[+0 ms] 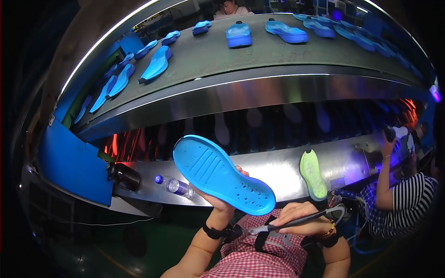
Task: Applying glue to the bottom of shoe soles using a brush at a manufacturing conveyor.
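Left hand holds a blue shoe sole tilted, tread side up, grip closed around its lower edge, above the lap. Right hand is closed on a dark pen-like tool, just below the sole. A green sole lies on the metal ledge nearby

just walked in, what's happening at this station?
A seated person holds a blue shoe sole up in the left hand, tread side facing them. The right hand grips a dark pen-like tool just below it. More blue soles ride the conveyor above; a green sole lies on the steel ledge.
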Demonstrator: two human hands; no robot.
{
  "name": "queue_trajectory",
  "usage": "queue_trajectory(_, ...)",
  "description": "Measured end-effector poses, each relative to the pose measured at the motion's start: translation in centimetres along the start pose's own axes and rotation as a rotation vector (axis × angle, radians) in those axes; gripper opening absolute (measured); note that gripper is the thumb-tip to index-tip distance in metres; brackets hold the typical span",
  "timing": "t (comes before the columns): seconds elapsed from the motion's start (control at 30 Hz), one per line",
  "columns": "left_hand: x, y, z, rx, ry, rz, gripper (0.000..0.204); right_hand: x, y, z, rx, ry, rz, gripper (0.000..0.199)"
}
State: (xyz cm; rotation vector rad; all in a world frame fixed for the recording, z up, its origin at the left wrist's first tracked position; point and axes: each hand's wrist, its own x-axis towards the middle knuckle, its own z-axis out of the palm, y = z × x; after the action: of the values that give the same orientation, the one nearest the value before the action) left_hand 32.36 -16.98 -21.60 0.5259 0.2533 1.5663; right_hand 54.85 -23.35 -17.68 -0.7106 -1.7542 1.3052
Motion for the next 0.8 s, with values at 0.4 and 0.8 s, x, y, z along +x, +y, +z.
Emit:
queue_trajectory(0.4,0.7,0.5,2.5,-0.005,-0.181,-0.141,0.103,-0.3,1.6,-0.1,0.456,0.193,0.355,0.019)
queue_trajectory(0.8,-1.8,-1.5,-1.5,-0.151,-0.299,-0.576,0.064,0.1,-2.6,-0.9,0.258,-0.16,0.436,0.023)
